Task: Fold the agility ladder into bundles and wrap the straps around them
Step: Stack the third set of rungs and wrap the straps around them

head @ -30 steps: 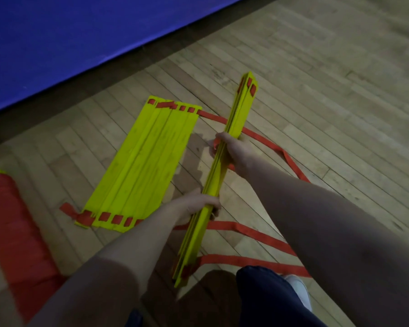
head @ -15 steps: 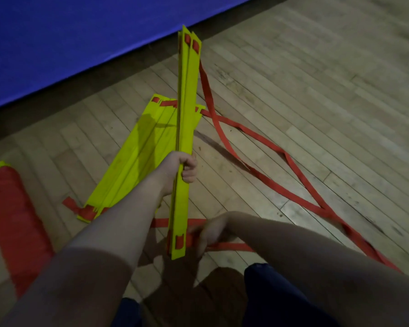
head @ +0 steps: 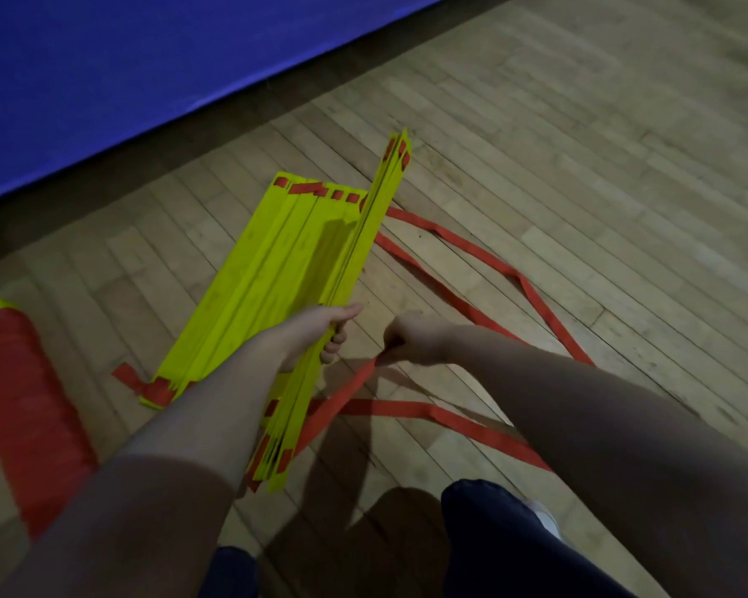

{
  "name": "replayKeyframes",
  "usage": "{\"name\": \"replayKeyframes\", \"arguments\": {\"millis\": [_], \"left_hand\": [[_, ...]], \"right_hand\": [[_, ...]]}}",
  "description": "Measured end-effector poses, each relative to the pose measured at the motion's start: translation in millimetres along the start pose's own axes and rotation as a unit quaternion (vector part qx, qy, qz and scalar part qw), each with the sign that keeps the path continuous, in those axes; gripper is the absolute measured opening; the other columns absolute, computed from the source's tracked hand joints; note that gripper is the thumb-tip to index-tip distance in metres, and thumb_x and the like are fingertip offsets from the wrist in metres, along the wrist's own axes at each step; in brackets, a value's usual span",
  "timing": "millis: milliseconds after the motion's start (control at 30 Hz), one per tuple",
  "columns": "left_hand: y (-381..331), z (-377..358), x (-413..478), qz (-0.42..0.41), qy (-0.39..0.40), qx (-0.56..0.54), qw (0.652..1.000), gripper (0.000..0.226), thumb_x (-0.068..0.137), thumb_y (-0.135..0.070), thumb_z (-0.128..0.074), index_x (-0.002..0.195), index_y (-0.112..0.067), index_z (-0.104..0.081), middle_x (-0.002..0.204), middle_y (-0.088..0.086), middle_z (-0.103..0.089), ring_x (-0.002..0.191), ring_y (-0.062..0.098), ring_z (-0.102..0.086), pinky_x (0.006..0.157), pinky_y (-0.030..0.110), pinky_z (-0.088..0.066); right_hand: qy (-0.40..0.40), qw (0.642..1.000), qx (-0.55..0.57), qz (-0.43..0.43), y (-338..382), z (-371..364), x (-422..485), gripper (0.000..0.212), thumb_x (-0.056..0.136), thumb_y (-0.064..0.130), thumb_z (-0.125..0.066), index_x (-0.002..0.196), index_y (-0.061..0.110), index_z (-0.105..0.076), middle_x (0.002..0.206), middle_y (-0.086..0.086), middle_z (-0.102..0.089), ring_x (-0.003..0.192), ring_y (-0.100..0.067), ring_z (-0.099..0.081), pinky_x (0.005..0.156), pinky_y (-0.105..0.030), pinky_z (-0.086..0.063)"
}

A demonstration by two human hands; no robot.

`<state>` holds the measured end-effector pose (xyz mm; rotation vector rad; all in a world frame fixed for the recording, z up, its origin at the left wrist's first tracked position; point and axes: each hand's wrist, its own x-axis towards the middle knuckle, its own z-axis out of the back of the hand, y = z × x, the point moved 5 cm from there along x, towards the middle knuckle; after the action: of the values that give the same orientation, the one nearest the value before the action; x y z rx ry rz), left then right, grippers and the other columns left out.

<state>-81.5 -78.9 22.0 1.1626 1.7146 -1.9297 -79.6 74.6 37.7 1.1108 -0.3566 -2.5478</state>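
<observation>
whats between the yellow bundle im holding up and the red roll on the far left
In the head view, a flat spread of yellow rungs lies on the wood floor between the held bundle and the red roll.

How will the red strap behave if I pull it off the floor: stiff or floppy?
Probably floppy: the red strap lies in loose curves on the floor. Likely light, since the right hand holds a stretch up with only a pinch. It may tangle, as stretches cross beside the yellow bundle.
</observation>
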Motion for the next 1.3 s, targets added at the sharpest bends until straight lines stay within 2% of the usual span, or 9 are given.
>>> {"name": "replayKeyframes", "arguments": {"millis": [167,433,533,600,700,767,900,1133,1300], "left_hand": [[13,14,-12,0.052,-0.039,0.065,0.996,0.033,0.09,-0.042,-0.065,0.091,-0.01,-0.058,0.073,0.004,-0.047,0.057,0.016,-0.041,0.045,0.026,-0.037],[30,-10,-9,0.101,0.079,0.07,0.989,0.037,0.099,-0.03,-0.051,0.1,0.0,-0.072,0.097,0.016,-0.074,0.084,0.024,-0.072,0.079,0.04,-0.06],[26,-7,-8,0.088,0.034,0.077,0.993,0.061,0.083,-0.053,-0.069,0.124,-0.007,-0.064,0.128,0.017,-0.062,0.111,0.032,-0.062,0.098,0.053,-0.05],[20,-10,-8,0.07,0.025,0.098,0.992,0.085,0.068,-0.082,-0.06,0.13,-0.023,-0.062,0.137,0.006,-0.056,0.125,0.029,-0.052,0.105,0.053,-0.043],[14,-18,-16,0.04,0.072,0.145,0.986,0.084,0.065,-0.089,-0.042,0.082,-0.011,-0.07,0.084,0.008,-0.069,0.077,0.022,-0.062,0.07,0.033,-0.053],[18,-24,-21,0.027,0.104,0.166,0.98,0.083,0.053,-0.092,-0.056,0.064,-0.01,-0.062,0.068,0.01,-0.065,0.058,0.016,-0.056,0.057,0.027,-0.047],[28,-19,-20,0.008,0.133,0.216,0.967,0.087,0.04,-0.089,-0.067,0.061,-0.005,-0.066,0.054,0.008,-0.058,0.048,0.01,-0.051,0.051,0.016,-0.042],[30,-26,-26,0.032,0.142,0.171,0.974,0.03,0.084,-0.026,-0.071,0.057,-0.012,-0.066,0.056,0.004,-0.062,0.044,0.008,-0.05,0.044,0.016,-0.042],[33,-26,-28,0.056,0.133,0.182,0.973,0.046,0.056,-0.036,-0.084,0.085,-0.004,-0.069,0.069,0.002,-0.07,0.055,0.008,-0.063,0.054,0.021,-0.047]], "right_hand": [[-0.109,0.986,-0.12,0.028,-12,34,-11,0.046,0.089,0.054,-0.054,0.096,0.01,-0.064,0.086,-0.004,-0.062,0.083,-0.022,-0.061,0.077,-0.043,-0.054],[-0.223,0.973,0.066,0.011,-13,79,-22,0.057,0.087,0.037,-0.069,0.131,0.013,-0.041,0.101,-0.007,-0.058,0.093,-0.023,-0.056,0.078,-0.038,-0.047],[-0.213,0.972,0.094,0.017,-19,81,-21,0.08,0.084,0.036,-0.073,0.148,0.025,-0.026,0.104,-0.009,-0.061,0.098,-0.024,-0.057,0.084,-0.037,-0.047],[-0.201,0.973,0.112,0.016,-23,82,-19,0.086,0.085,0.034,-0.073,0.152,0.028,-0.021,0.105,-0.004,-0.055,0.098,-0.021,-0.054,0.083,-0.032,-0.042],[-0.22,0.966,0.131,0.016,-26,89,-19,0.087,0.085,0.027,-0.074,0.154,0.029,-0.02,0.104,-0.004,-0.05,0.103,-0.022,-0.053,0.082,-0.025,-0.036],[-0.216,0.965,0.148,0.0,-32,92,-20,0.087,0.084,0.023,-0.075,0.154,0.03,-0.022,0.105,-0.004,-0.05,0.101,-0.022,-0.053,0.08,-0.024,-0.038],[-0.116,0.977,0.168,-0.057,-48,79,-20,0.084,0.082,0.023,-0.077,0.151,0.031,-0.031,0.11,-0.015,-0.062,0.072,-0.022,-0.061,0.074,-0.044,-0.056],[-0.072,0.981,0.157,-0.088,-51,80,-19,0.088,0.078,0.022,-0.081,0.148,0.028,-0.028,0.077,-0.004,-0.073,0.059,-0.011,-0.064,0.038,-0.017,-0.039],[-0.068,0.986,0.133,-0.076,-45,86,-21,0.036,0.077,0.016,-0.082,0.09,0.022,-0.048,0.089,-0.011,-0.075,0.051,-0.004,-0.061,0.034,-0.015,-0.036]]}}
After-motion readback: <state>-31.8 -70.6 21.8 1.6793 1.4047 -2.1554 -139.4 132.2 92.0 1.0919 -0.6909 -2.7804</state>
